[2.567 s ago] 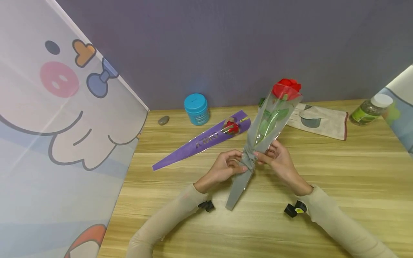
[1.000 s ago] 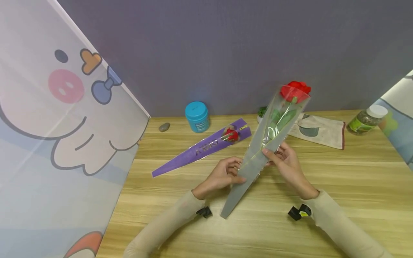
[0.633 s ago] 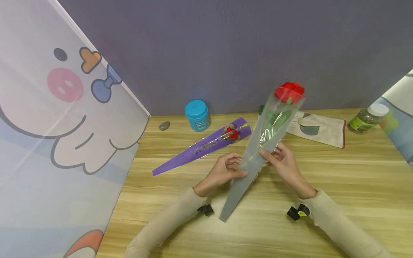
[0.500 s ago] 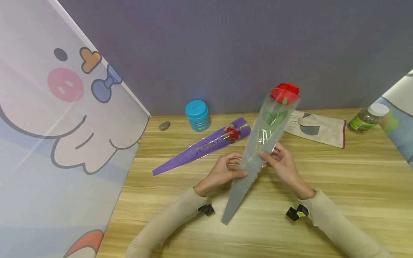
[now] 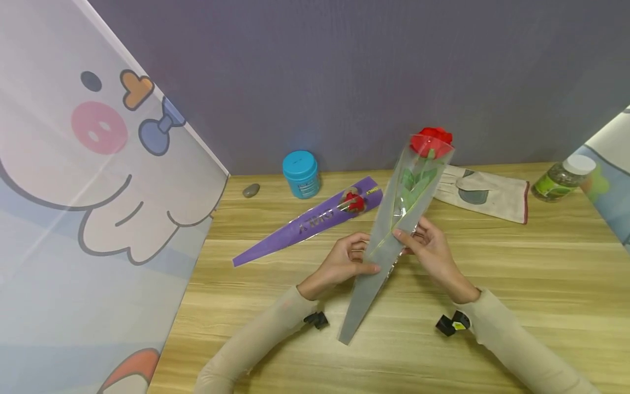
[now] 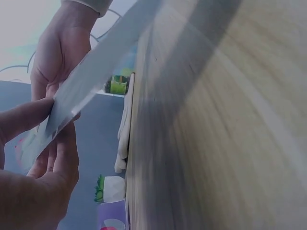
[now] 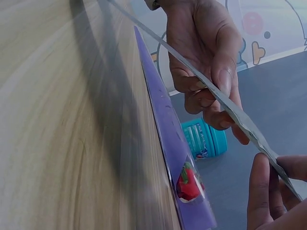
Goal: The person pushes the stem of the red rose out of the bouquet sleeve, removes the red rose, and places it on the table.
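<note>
A long tapered flower sleeve (image 5: pixel 366 293), grey below and clear above, slants across the middle of the head view. Inside its clear part is a red rose (image 5: pixel 432 141), its bloom at the wide top end and its green leaves below. My left hand (image 5: pixel 346 260) pinches the sleeve's left edge, thumb on the front and fingers behind. Slightly higher, my right hand (image 5: pixel 428 251) pinches the right edge the same way. Both wrist views show the sleeve (image 7: pixel 240 117) nearly edge-on, raised over the table, with its shadow on the wood.
A purple sleeve (image 5: pixel 280 241) with another red rose lies to the left. Behind it stand a grey stone (image 5: pixel 251 190) and a blue tub (image 5: pixel 301 178). A work glove (image 5: pixel 492 194), a lidded jar (image 5: pixel 558 180) and a small potted plant (image 6: pixel 112 189) line the back.
The grey sleeve was bunched at its middle between both hands; now it is spread flat. Its rose end has since swung left, covering the potted plant in the head view.
</note>
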The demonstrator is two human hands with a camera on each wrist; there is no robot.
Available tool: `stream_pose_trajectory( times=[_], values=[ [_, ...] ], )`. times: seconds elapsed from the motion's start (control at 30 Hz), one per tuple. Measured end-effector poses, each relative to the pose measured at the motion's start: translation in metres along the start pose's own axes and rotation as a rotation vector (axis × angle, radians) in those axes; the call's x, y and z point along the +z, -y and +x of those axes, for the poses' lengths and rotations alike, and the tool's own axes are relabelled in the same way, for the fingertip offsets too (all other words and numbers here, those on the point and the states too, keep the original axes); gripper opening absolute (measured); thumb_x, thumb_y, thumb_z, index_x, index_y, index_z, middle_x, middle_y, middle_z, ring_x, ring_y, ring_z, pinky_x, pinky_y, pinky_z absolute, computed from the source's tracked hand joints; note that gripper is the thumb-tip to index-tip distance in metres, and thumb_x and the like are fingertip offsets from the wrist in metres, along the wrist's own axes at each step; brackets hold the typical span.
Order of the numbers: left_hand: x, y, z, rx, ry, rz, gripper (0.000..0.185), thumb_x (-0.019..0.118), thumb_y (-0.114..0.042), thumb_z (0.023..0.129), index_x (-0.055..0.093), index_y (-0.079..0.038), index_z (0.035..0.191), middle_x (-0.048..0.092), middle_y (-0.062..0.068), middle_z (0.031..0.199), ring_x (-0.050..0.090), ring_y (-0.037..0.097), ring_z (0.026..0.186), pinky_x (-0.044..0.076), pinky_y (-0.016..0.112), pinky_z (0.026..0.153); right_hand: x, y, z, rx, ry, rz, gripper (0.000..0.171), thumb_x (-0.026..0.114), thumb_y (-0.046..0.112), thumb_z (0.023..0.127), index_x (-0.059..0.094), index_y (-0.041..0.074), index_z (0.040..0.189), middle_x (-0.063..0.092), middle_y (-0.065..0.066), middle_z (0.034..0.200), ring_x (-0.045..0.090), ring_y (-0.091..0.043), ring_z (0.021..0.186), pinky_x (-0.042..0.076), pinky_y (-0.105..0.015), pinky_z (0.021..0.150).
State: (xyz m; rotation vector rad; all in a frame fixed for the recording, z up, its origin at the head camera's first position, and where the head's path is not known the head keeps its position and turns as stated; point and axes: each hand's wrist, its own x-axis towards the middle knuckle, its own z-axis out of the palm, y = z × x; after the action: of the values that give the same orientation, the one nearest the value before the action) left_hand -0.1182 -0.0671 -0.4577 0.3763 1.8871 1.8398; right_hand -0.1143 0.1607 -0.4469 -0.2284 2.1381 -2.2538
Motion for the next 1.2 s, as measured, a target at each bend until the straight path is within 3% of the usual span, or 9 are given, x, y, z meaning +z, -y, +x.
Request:
stream_pose_trajectory(
  times=[0.53, 0.83, 1.03, 1.2],
  values=[
    [0.0007, -0.0010, -0.0014, 0.012, 0.009, 0.023, 0.057, 0.081, 0.010, 0.081, 0.060, -0.002, 0.133, 0.070, 0.026, 0.124, 0.072, 0.008, 0.094, 0.059, 0.025, 0.081, -0.0004, 0.0011, 0.0007, 0.052, 0.012, 0.046, 0.041, 0.067, 0.002, 0.100, 0.052, -0.004, 0.137, 0.078, 0.017, 0.105, 0.074, -0.003, 0.083, 0.060, -0.023, 0.064],
    [0.0032, -0.0008, -0.0024, -0.008, -0.001, 0.004, 0.056, 0.081, 0.010, 0.081, 0.061, -0.002, 0.132, 0.072, 0.027, 0.121, 0.074, 0.008, 0.092, 0.059, 0.025, 0.079, -0.0004, 0.0021, -0.0010, 0.069, 0.023, -0.003, 0.046, 0.069, 0.004, 0.099, 0.049, -0.007, 0.140, 0.077, 0.019, 0.105, 0.074, -0.001, 0.086, 0.061, -0.024, 0.066],
    [0.0042, -0.0012, -0.0024, -0.020, -0.013, -0.013, 0.054, 0.081, 0.010, 0.082, 0.063, -0.002, 0.131, 0.073, 0.026, 0.122, 0.076, 0.012, 0.095, 0.061, 0.027, 0.079, -0.0001, 0.0030, -0.0021, 0.077, 0.046, -0.046, 0.045, 0.075, 0.003, 0.095, 0.054, 0.003, 0.135, 0.076, 0.017, 0.103, 0.074, -0.003, 0.088, 0.063, -0.029, 0.067],
    [0.0048, -0.0001, 0.0000, -0.010, -0.036, -0.022, 0.052, 0.080, 0.011, 0.082, 0.064, 0.000, 0.129, 0.074, 0.026, 0.121, 0.076, 0.012, 0.094, 0.061, 0.027, 0.080, 0.0022, 0.0021, -0.0033, 0.072, 0.056, -0.059, 0.055, 0.079, 0.005, 0.092, 0.051, -0.005, 0.138, 0.075, 0.019, 0.102, 0.075, -0.008, 0.092, 0.064, -0.029, 0.070]
  ],
)
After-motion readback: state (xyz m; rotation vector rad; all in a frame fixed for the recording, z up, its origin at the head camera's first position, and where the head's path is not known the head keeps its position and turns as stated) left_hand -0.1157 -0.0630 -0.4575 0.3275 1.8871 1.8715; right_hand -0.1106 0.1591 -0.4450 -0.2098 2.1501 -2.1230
